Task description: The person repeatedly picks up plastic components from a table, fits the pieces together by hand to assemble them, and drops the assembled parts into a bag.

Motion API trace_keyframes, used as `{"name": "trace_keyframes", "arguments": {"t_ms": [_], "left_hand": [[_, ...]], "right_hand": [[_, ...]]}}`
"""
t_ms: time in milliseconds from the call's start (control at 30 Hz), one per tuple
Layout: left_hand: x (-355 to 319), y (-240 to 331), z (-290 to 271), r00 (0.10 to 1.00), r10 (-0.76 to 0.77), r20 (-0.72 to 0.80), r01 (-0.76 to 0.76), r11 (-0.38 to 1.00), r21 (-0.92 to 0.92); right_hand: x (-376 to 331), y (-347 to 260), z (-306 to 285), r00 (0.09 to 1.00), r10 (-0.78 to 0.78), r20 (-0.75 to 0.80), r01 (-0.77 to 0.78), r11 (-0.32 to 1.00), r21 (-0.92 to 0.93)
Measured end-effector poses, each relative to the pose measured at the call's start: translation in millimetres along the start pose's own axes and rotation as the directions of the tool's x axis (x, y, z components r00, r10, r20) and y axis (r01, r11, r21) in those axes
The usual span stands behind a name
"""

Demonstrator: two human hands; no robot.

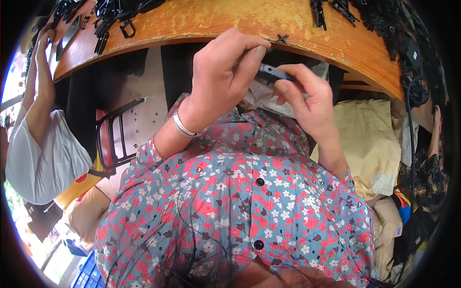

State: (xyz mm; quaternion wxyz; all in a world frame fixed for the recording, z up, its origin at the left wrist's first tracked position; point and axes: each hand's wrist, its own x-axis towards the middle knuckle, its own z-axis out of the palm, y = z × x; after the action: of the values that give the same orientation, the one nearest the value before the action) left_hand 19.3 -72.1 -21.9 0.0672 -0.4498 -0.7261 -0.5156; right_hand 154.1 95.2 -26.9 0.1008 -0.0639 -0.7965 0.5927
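My left hand (223, 67) is raised just off the table's front edge, its thumb and forefinger pinched together. Whatever lies in that pinch is too small or hidden to make out. Close beside it on the right, my right hand (309, 93) grips a small black part (275, 72) between thumb and fingers. The part is slim and slightly blurred, with pale marks along it, and its kind cannot be told. A small black cross-shaped piece (282, 39) lies on the table edge just beyond both hands. Below them is a clear plastic sheet or bag (269, 98), partly hidden.
The worn wooden table (216, 21) curves across the front. Black parts (113, 19) are heaped at its left, with more black parts (384, 24) at its right. A person in a white top (45, 153) sits at the left. Brown paper sacking (367, 139) hangs at the right.
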Motion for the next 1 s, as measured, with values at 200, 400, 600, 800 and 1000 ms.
{"name": "trace_keyframes", "arguments": {"t_ms": [200, 400, 600, 800, 1000], "left_hand": [[-1.5, 3.7, -5.7, 0.998, -0.056, 0.014, 0.056, 0.998, -0.004], [-4.1, 20.2, -16.1, 0.999, -0.04, 0.011, 0.041, 0.99, -0.132], [-19.2, 96.8, -79.7, 0.979, 0.155, -0.136, -0.194, 0.914, -0.357], [-66.2, 119.6, -176.4, 0.924, 0.09, -0.372, -0.089, 0.996, 0.02], [-101.3, 145.8, -150.4, 0.888, 0.175, -0.425, -0.209, 0.977, -0.035]], "right_hand": [[-3.7, 30.0, -13.7, 0.997, -0.028, -0.065, 0.013, 0.975, -0.222], [-14.3, 34.7, -11.6, 0.986, -0.007, -0.169, -0.018, 0.989, -0.144], [-48.7, -75.6, -49.3, 0.747, -0.657, 0.098, 0.664, 0.743, -0.083], [-67.5, -143.6, -10.8, 0.458, -0.845, -0.276, 0.881, 0.472, 0.016], [-102.3, -190.6, -38.3, 0.819, -0.561, 0.124, 0.561, 0.827, 0.039]]}}
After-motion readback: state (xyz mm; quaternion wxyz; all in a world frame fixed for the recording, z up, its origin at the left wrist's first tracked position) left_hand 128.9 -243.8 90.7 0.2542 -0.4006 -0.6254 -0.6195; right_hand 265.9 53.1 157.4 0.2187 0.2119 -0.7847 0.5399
